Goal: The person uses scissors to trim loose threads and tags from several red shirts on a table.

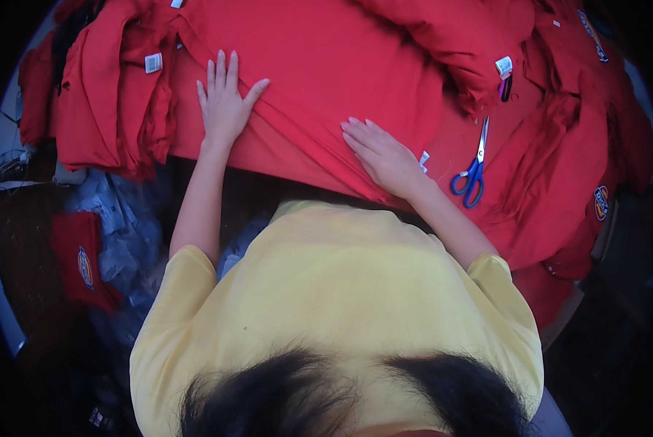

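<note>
A red garment (326,58) lies spread over the table in front of me, with a fold running slantwise between my hands. My left hand (225,102) rests flat on its left part, fingers stretched and thumb apart. Near the garment's front edge, my right hand (381,154) lies flat with its fingers extended and close together. Neither hand grips anything. Right of my right hand, scissors with blue handles (473,171) lie with blades pointing away from me. A small white tag (424,158) shows beside my right wrist.
Red garments (115,102) with white labels are heaped at the left. More red garments (552,167) with oval patches cover the right side. Low on the left are clear plastic bags (123,233) and a folded red cloth (85,262) with a patch.
</note>
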